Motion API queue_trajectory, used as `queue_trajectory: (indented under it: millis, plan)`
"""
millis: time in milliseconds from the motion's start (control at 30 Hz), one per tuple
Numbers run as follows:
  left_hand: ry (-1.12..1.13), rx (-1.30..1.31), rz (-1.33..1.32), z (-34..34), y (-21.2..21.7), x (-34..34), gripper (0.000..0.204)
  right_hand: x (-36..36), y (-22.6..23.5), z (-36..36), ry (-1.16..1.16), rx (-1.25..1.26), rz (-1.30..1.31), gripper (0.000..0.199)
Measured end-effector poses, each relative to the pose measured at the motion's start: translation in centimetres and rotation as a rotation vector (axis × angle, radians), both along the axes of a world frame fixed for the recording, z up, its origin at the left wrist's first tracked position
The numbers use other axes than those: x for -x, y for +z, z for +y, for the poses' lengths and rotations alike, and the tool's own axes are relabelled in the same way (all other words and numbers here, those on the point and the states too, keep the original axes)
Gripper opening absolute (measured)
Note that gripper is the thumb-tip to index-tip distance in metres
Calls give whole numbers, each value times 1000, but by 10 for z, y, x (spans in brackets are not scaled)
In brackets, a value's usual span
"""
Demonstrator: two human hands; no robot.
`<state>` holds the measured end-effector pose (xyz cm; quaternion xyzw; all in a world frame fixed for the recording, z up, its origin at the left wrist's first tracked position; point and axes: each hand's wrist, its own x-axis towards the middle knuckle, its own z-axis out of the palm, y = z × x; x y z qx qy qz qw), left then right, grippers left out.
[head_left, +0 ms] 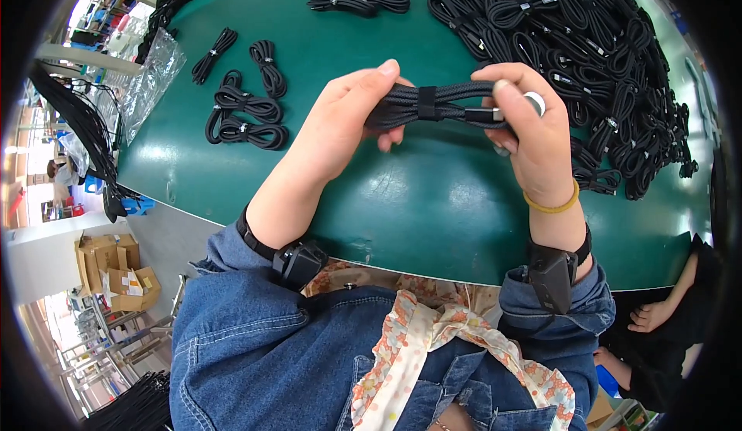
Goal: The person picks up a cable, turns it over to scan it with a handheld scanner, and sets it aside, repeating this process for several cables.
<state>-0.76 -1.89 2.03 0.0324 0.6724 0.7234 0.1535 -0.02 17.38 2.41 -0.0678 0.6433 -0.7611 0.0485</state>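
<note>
Between my two hands, above the green table (371, 207), is a coiled black braided cable (452, 113) with a black strap around its middle. My left hand (352, 106) grips the left end of the coil, its thumb on top. The fingers of my right hand (533, 114) close on the right end, beside a metal connector plug. A white ring-like band shows at one right finger. Several bundled cables (246, 106) lie on the table to the left, and two more bundles (357, 0) lie farther back.
A large heap of bundled black cables (572, 52) covers the right rear of the table. A clear plastic bag (157, 76) and long hanging black cables (77, 130) are at the left edge. Cardboard boxes (116, 269) stand on the floor. Another person's hand (651, 317) is at lower right.
</note>
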Motion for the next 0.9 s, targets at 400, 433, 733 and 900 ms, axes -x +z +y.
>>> queue_trajectory:
  millis: [400, 433, 733, 900]
  plan:
    - [517, 1773, 342, -69, -24, 41, 50, 14, -4, 25, 228, 10, -21, 28]
    - [451, 1829, 206, -70, -25, 42, 52, 15, -2, 28, 70, 205, 40, 32]
    - [81, 895, 742, -22, -28, 31, 44, 13, -4, 22, 84, 332, -32, 40]
    - [-16, 671, 1250, 8, -15, 9, 39, 15, -13, 10, -1, -160, -45, 33]
